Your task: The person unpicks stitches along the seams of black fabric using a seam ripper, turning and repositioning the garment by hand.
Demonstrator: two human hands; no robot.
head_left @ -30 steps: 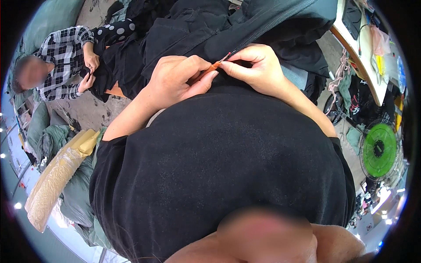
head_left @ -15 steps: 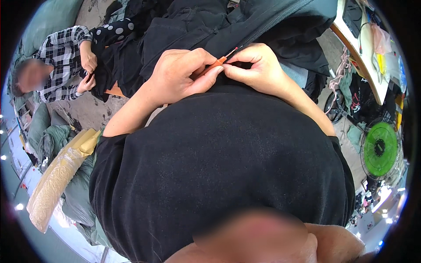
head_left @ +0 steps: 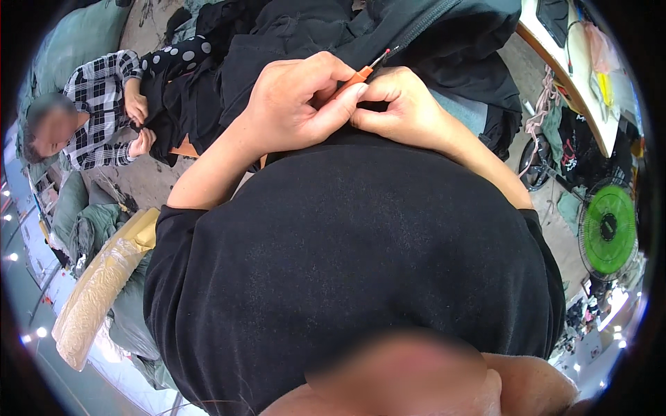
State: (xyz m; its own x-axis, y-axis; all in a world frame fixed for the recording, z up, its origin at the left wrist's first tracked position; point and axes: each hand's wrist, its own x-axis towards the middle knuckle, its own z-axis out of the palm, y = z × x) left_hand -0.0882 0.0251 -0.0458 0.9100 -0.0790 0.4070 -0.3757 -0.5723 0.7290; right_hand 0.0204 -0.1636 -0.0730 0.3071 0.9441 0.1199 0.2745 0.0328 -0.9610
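A seam ripper (head_left: 358,77) with an orange handle and a thin metal tip ending in a red bead is pinched in my left hand (head_left: 295,104). Its tip points up and to the right, away from me. Close against it, my right hand (head_left: 404,108) has thumb and fingers closed on a bit of the black garment (head_left: 298,52); the exact grip is partly hidden. The garment lies heaped ahead of my hands, with a long zipper or seam edge (head_left: 423,28) running along it at the upper right.
At left a person in a checked shirt (head_left: 97,76) handles dark cloth. A plastic-wrapped roll (head_left: 94,298) leans beside my left arm. On the right are a white-topped table (head_left: 590,90), a green fan (head_left: 608,229) and hanging pink cords (head_left: 538,114). Stuffed grey-green sacks (head_left: 76,48) lie behind.
The seam ripper has shifted slightly up and right, its tip lifted clear of the cloth between my fingers. My hands have drawn closer together. The whole view has tilted a little.
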